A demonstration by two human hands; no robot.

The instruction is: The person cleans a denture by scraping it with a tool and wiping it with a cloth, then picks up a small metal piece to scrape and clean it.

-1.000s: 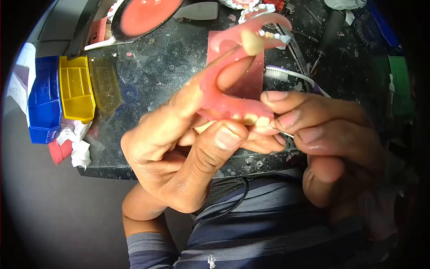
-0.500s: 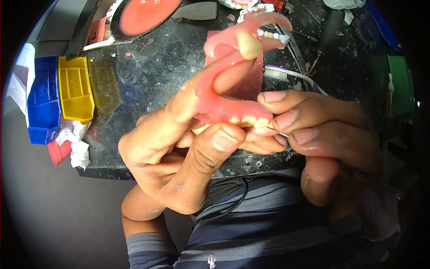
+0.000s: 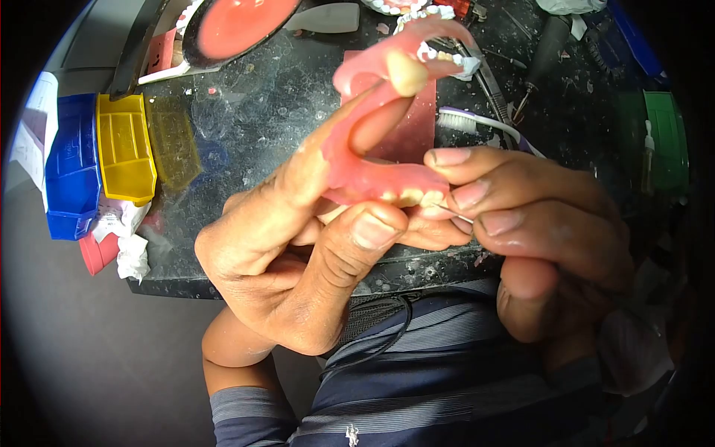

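Observation:
A pink partial denture (image 3: 383,179) with cream teeth is raised above the bench. My left hand (image 3: 287,246) grips it, the index finger along its inner curve and the thumb below its lower row of teeth. One large tooth (image 3: 407,74) stands out on its upper arm. My right hand (image 3: 551,223) pinches a thin metal pointed tool (image 3: 456,214), whose tip meets the end tooth of the lower row. The rest of that tool is hidden in the fingers. Two right fingertips rest against or very near the denture's right end.
Behind the denture lie a pink wax sheet (image 3: 421,130), a toothbrush (image 3: 477,123) and metal tweezers (image 3: 488,82). A dark-rimmed dish of pink material (image 3: 242,26) stands at the back. Blue (image 3: 71,164) and yellow (image 3: 126,149) bins line the left edge, a green one (image 3: 666,141) the right.
The denture has tilted slightly, its upper arm shifting left and a little down. My right hand and the thin tool have moved slightly left with it.

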